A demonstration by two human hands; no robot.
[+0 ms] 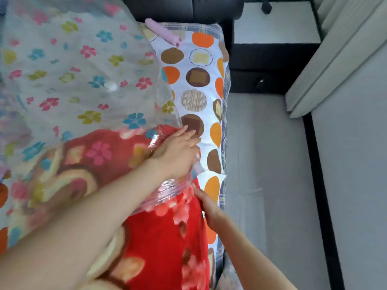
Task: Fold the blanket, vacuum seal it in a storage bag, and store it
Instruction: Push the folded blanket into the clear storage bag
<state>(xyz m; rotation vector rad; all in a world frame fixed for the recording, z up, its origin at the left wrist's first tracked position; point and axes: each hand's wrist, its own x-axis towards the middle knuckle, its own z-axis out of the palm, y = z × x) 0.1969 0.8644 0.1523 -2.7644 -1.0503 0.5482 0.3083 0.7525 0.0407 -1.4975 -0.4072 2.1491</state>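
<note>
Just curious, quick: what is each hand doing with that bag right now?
Left hand: closed on the storage bag edge.
Right hand: against the red blanket; grip cannot be told.

I see the blanket (167,237) lying on the bed (201,97), its far part inside the storage bag (73,70), its near part outside. My left hand (178,151) rests on the bag's mouth; my right hand (209,208) is beside the blanket's right edge. The floor (272,164) lies right, a nightstand (276,28) beyond it.
</note>
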